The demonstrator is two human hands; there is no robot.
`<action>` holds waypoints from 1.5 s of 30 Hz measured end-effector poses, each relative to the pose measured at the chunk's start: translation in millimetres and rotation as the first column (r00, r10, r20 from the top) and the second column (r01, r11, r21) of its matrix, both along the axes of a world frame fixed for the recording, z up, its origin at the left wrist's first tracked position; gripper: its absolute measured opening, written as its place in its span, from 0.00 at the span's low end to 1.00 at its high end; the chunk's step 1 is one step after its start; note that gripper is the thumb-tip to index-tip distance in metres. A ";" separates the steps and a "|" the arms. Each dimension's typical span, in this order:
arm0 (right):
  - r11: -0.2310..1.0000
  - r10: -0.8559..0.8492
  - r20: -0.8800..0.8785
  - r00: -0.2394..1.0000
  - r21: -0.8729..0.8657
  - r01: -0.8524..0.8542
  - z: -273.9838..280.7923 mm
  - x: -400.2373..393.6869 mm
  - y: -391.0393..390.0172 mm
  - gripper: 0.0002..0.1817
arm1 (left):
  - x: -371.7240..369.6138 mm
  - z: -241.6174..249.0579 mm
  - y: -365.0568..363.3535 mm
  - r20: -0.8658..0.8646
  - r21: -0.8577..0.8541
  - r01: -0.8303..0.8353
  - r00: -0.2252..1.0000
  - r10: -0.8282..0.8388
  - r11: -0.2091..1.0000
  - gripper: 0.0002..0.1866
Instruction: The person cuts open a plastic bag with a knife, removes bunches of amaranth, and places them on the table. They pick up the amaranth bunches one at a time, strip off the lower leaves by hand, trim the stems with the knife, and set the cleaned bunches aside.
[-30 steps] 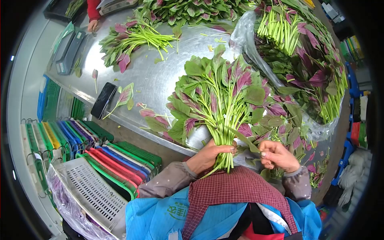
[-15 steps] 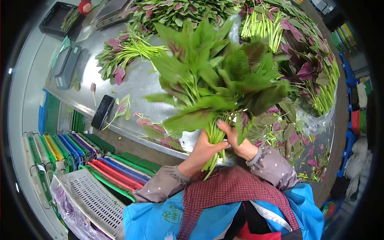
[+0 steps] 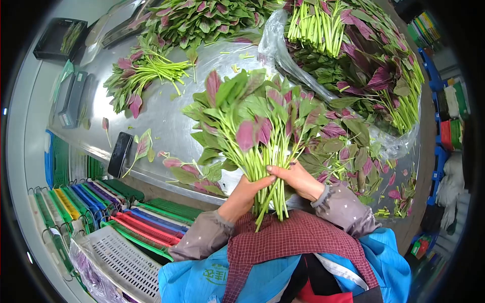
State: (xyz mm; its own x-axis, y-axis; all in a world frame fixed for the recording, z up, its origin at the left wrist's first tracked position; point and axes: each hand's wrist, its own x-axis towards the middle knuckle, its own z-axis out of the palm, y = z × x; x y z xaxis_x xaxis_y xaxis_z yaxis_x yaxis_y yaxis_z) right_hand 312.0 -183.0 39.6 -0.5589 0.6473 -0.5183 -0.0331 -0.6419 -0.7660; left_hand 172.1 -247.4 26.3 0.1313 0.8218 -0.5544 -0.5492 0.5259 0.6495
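A bunch of leafy greens, green with purple patches, stands upright over the front edge of the metal table. My left hand grips its pale stems from the left, and my right hand wraps them from the right, with the thumbs close together. The cut stem ends hang below my hands, over the checked apron. Loose leaves lie on the table to the left of the bunch, and more trimmings are scattered to the right.
The metal table holds a smaller bunch, a phone and a grey scale-like box. Piled greens lie at the back, and a plastic-lined heap at the right. Coloured crates stand below left.
The bunch has settled lower and its leaves have turned, showing more purple and more of the stems. Both hands still hold it. The view has shifted slightly.
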 end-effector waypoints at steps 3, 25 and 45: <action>0.988 0.039 -0.063 0.997 0.150 -0.029 24.8 1.5 4.7 0.19 | -5.5 34.0 0.0 0.108 -0.006 0.035 0.994 -0.034 0.999 0.21; 0.676 0.131 0.711 0.691 0.446 -0.587 41.1 23.7 34.3 0.19 | 5.0 13.0 7.2 0.323 -0.042 0.137 0.939 -0.117 0.990 0.16; 0.441 -0.371 0.639 0.674 0.760 -0.477 27.3 -19.9 42.7 0.11 | 21.1 18.7 4.1 0.091 -0.003 0.061 0.994 -0.060 0.998 0.09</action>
State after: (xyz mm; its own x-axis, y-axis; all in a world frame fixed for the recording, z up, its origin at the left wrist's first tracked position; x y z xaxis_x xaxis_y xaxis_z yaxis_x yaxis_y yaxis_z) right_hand 292.0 -140.3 66.8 -0.3939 0.9163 0.0725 0.7156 0.3552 -0.6015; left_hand 193.2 -243.3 45.1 0.2305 0.8076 -0.5428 -0.5727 0.5636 0.5954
